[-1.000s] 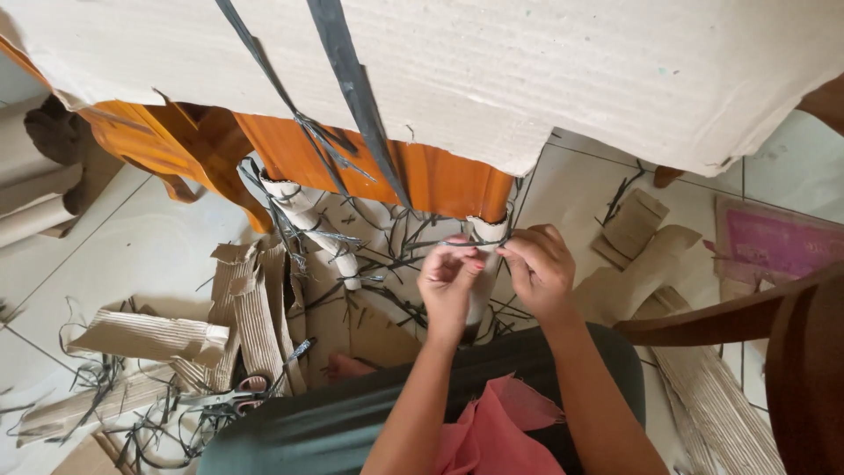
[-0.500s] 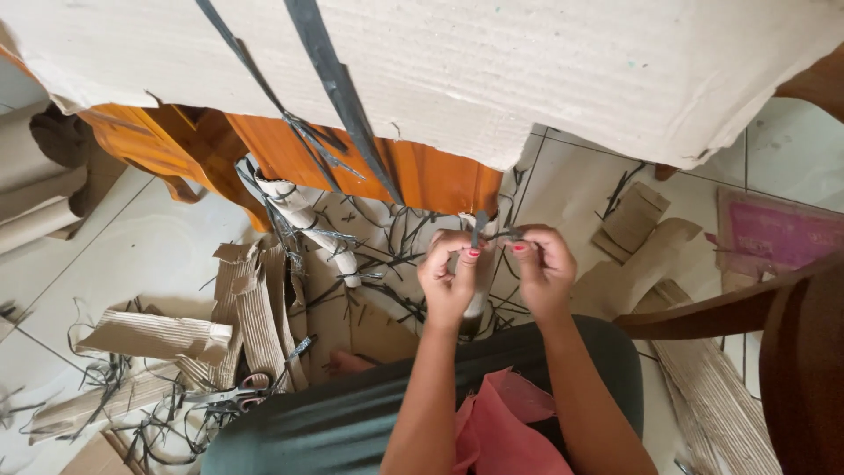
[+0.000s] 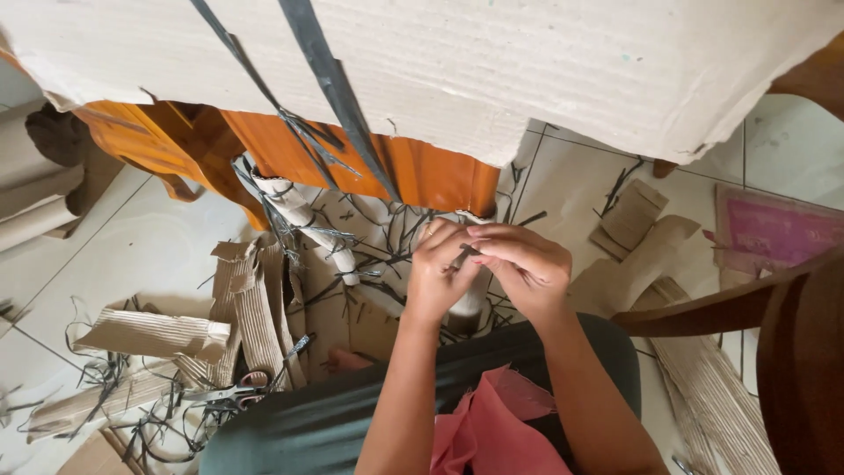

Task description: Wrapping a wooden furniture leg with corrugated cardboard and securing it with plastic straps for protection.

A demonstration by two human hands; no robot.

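Note:
My left hand (image 3: 442, 274) and my right hand (image 3: 526, 267) meet in front of my lap, fingertips pinched together on a thin dark strip (image 3: 463, 256). The strip is short and mostly hidden by my fingers. Directly above hangs a large sheet of pale corrugated cardboard (image 3: 492, 70) with two long dark strips (image 3: 330, 84) running down across it. Below my hands lie my dark green lap (image 3: 352, 413) and a pink cloth (image 3: 497, 431).
An orange wooden frame (image 3: 404, 163) stands behind the cardboard. Torn corrugated pieces (image 3: 154, 334), dark strip cuttings and scissors (image 3: 233, 393) litter the tiled floor at left. A wooden chair arm (image 3: 738, 303) and a pink packet (image 3: 774, 233) are at right.
My hands have drawn closer together and moved slightly down, and the fingertips now overlap on the dark strip. The view has shifted a little.

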